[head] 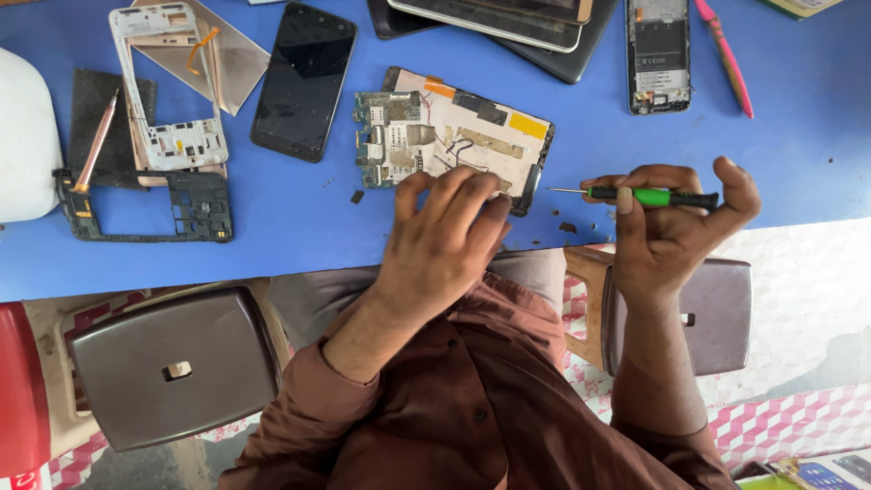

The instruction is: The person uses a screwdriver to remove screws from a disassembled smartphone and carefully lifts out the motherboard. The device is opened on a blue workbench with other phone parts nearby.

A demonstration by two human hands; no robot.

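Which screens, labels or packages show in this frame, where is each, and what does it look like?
Black phone: dark, blank screen, lying on the blue table, upper middle.
Opened phone: under the left hand, circuit board exposed, orange and yellow stickers.
Second opened phone: upper right, dark battery label, text too small to tell.
Stacked tablets: top edge, dark screens.
Right hand: holds a green-handled screwdriver.
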